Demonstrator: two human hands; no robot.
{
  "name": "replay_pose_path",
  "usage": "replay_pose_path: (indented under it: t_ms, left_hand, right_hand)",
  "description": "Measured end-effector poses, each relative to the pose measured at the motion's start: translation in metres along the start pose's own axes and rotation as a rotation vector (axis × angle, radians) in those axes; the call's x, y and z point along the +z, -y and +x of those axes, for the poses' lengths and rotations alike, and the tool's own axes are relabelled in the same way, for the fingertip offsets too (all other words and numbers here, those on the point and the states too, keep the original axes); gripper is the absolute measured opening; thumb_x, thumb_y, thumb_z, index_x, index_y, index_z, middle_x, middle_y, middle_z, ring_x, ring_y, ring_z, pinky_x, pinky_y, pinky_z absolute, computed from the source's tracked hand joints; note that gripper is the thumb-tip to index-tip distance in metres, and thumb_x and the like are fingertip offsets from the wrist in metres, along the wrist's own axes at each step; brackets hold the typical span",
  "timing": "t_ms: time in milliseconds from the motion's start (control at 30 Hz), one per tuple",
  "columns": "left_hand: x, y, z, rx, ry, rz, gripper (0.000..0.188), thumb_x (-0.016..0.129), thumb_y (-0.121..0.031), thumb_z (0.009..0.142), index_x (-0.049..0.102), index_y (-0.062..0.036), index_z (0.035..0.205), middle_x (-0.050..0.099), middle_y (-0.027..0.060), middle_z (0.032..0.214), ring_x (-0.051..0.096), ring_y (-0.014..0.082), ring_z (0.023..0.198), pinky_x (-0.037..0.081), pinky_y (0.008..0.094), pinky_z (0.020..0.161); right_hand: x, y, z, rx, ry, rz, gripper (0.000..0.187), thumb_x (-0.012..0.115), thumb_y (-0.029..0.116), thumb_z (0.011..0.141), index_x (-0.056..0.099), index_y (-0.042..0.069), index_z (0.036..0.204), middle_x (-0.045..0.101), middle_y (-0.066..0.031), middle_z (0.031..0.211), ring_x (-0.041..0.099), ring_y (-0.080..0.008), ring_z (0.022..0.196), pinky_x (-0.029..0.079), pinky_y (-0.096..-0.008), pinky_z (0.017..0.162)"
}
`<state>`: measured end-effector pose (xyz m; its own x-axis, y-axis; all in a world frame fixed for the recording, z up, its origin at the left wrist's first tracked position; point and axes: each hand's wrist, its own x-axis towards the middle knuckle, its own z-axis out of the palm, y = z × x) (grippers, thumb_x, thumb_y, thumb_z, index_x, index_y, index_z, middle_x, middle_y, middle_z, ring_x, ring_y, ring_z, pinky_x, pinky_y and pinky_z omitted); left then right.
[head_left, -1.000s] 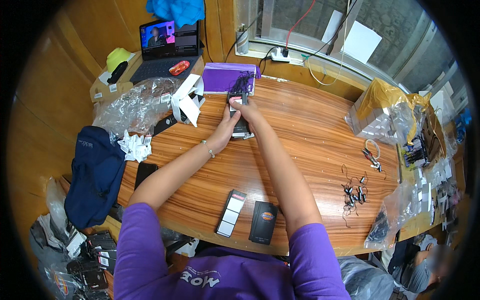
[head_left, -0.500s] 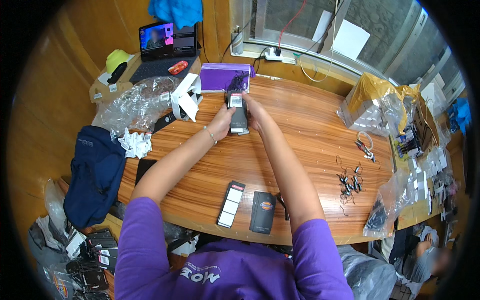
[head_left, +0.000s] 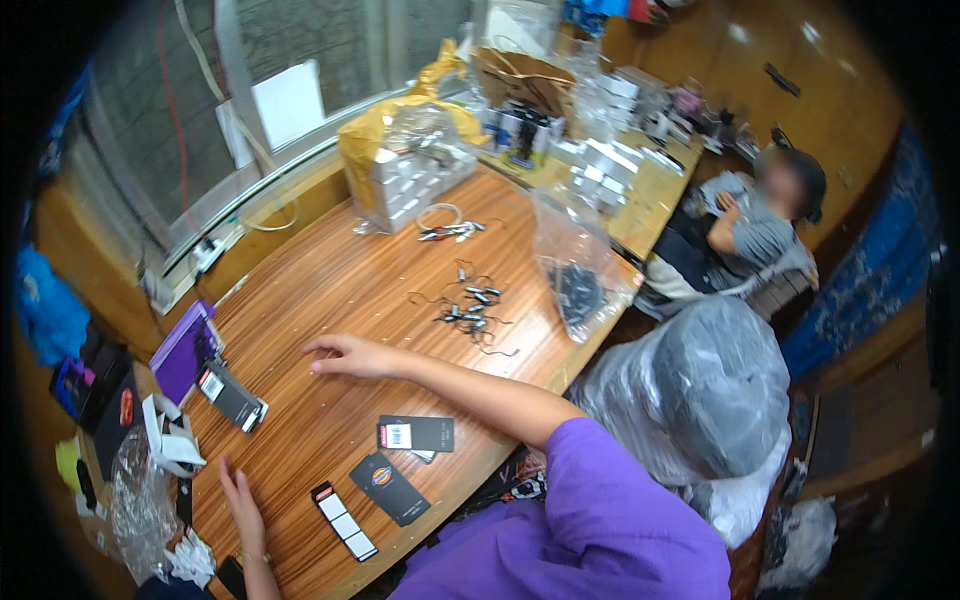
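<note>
My left hand (head_left: 243,505) is over the left part of the table, fingers stretched out and nothing in them. My right hand (head_left: 348,356) hovers above the table's middle, empty, its fingers loosely extended. Beyond the hands lies a stack of black hang tags (head_left: 234,398) with a white barcode label and dark strings at its far end. Closer to the front edge are a black tag with a white label (head_left: 425,434), a black tag pile with a round orange-and-blue emblem (head_left: 388,490), and a black strip with white stickers (head_left: 345,524).
Small black corded fasteners (head_left: 470,306) lie scattered to the right, near a clear bag of dark pieces (head_left: 575,285). White boxes in yellow plastic (head_left: 408,185) stand by the window. A plastic-wrapped bundle (head_left: 690,390) is at right; another person (head_left: 755,215) sits beyond.
My view has swung to the right. Both hands have let go of the hang tag stack, which now lies on the table by the purple pouch, and they have moved apart.
</note>
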<state>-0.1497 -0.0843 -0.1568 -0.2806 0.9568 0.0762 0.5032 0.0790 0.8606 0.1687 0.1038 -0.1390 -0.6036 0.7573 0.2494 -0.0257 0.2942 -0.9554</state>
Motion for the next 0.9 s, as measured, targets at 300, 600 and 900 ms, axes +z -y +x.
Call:
replay_pose_path:
  t_ms: [300,600,900]
  left_hand:
    - [0.029,-0.016,-0.028,0.261,0.064,0.559,0.052,0.045,-0.023,0.091,0.030,-0.0009,0.135,0.030,0.0175,0.139,0.023,0.0334,0.131,0.016,0.0420,0.107]
    - [0.033,-0.015,-0.019,0.326,-0.008,0.538,0.042,0.054,-0.023,0.086,0.047,-0.0004,0.121,0.040,0.0175,0.131,0.034,0.0333,0.124,0.026,0.0401,0.104]
    - [0.020,-0.010,-0.032,0.237,-0.038,0.494,0.037,0.052,-0.024,0.088,0.049,-0.0026,0.119,0.041,0.0152,0.131,0.033,0.0315,0.125,0.028,0.0395,0.103]
  right_hand:
    - [-0.046,0.004,-0.087,-0.257,-0.404,-0.524,0.017,0.058,0.016,0.078,0.063,0.003,0.086,0.061,-0.0129,0.079,0.058,-0.0276,0.076,0.046,-0.0356,0.067]
    - [-0.051,-0.008,-0.086,-0.074,-0.527,-0.408,0.019,0.060,0.018,0.082,0.066,0.001,0.087,0.065,-0.0135,0.080,0.062,-0.0228,0.071,0.047,-0.0322,0.062]
    - [-0.042,-0.014,-0.081,-0.032,-0.455,-0.325,0.014,0.059,0.011,0.084,0.065,-0.002,0.087,0.061,-0.0022,0.070,0.051,-0.0070,0.064,0.041,-0.0214,0.058]
